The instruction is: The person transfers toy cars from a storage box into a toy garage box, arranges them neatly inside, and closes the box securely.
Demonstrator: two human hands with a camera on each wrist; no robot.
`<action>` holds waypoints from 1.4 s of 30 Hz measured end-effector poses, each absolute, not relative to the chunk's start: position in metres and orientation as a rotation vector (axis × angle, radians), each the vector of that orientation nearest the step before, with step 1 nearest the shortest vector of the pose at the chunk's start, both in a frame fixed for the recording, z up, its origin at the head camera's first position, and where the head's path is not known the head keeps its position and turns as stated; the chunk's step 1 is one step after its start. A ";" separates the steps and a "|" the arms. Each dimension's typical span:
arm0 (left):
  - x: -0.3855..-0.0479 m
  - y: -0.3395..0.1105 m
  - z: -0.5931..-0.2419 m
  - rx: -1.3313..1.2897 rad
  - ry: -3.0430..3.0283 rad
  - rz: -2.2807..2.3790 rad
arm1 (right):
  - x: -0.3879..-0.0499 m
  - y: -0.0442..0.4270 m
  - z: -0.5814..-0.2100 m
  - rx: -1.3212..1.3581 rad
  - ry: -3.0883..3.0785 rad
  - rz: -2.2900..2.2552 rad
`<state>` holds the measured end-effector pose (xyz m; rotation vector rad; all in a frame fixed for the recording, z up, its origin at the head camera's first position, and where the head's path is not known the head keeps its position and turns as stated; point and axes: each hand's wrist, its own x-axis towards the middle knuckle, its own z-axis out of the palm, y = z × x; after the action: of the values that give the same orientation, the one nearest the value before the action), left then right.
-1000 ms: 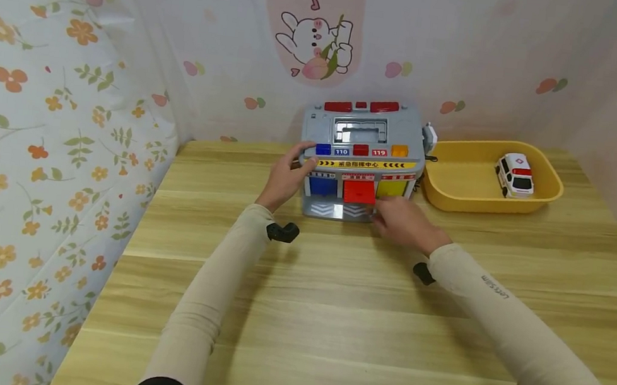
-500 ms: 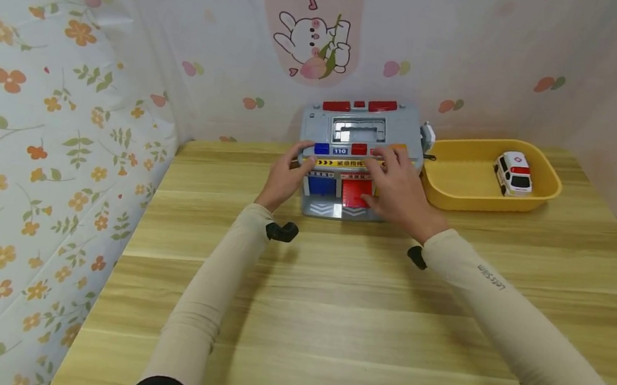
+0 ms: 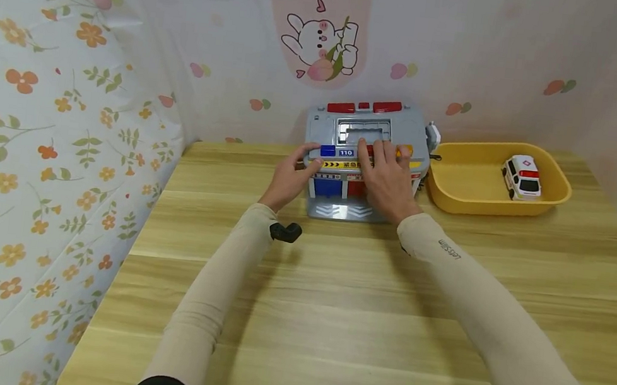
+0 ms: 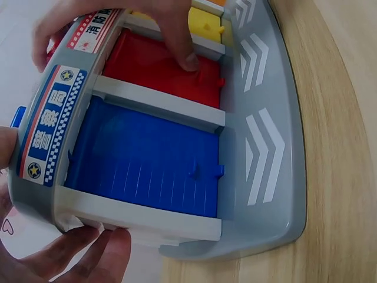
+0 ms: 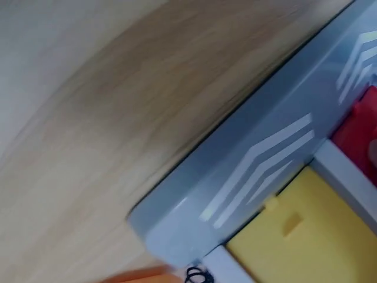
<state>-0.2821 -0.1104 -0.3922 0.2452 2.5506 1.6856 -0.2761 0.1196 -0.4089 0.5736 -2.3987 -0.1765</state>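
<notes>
A grey toy emergency station stands against the back cloth. Its left end is gripped by my left hand, thumb on the front roof edge and fingers around the side wall. My right hand reaches over the front edge, fingers on the roof near the red button, which they partly cover. In the left wrist view its thumb touches the red door. Beside that lies the blue door, down flush in its frame. The yellow door also fills its frame in the right wrist view.
To the right, a yellow tray holds a white toy ambulance. A small white part projects from the station's right side. A black coil hangs by its corner. The wooden table stretches toward the person.
The red door, tilted outward a second ago, is now down in its frame. My right hand has moved from beside that door up and left onto the roof. My left hand keeps its place.
</notes>
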 end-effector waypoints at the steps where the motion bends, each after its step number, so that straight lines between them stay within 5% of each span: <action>1: -0.282 -0.111 -0.392 0.245 2.551 1.685 | -0.276 0.120 -0.409 0.575 -2.393 -0.188; 42: -0.287 -0.114 -0.385 0.304 2.538 1.614 | -0.277 0.098 -0.327 0.860 -3.050 0.299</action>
<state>-0.2869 -0.1138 -0.3850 0.3038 2.5380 1.6141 -0.2773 0.0980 -0.3266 0.8596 -3.0503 0.2995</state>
